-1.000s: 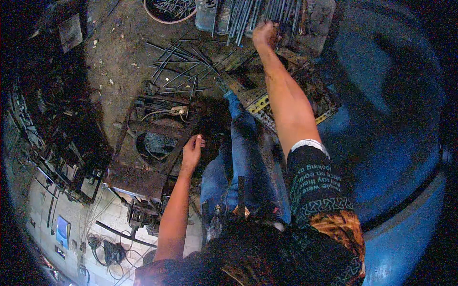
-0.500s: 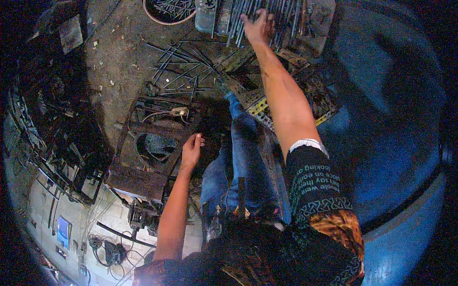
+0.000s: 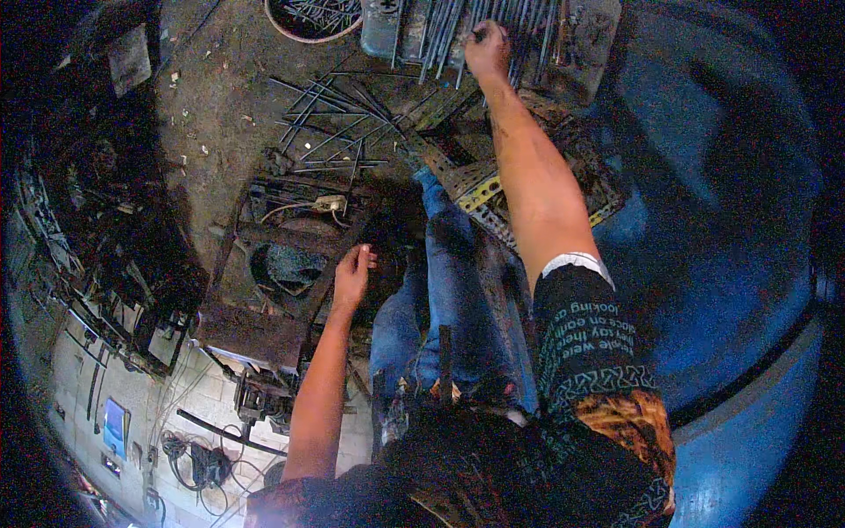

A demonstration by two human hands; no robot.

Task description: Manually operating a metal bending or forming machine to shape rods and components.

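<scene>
My right hand reaches far forward over a bundle of thin metal rods on a grey metal tray. Its fingers and thumb are curled closed among the rods. What lies inside the grip is hidden. My left hand hovers beside the dark, rusty machine, just left of my knees. Loosely bent, its fingers are a little apart, and nothing shows in them. A round opening in the machine holds grey, grainy material.
Loose rods lie crisscrossed on the dirt floor. A round basin of short metal pieces stands at the far left of the tray. A perforated yellow-edged metal piece lies under my right forearm. A large blue surface fills the right side.
My right hand has gone from spread fingers to a closed grip over the rods, shifting slightly right and nearer. My left hand has barely moved.
</scene>
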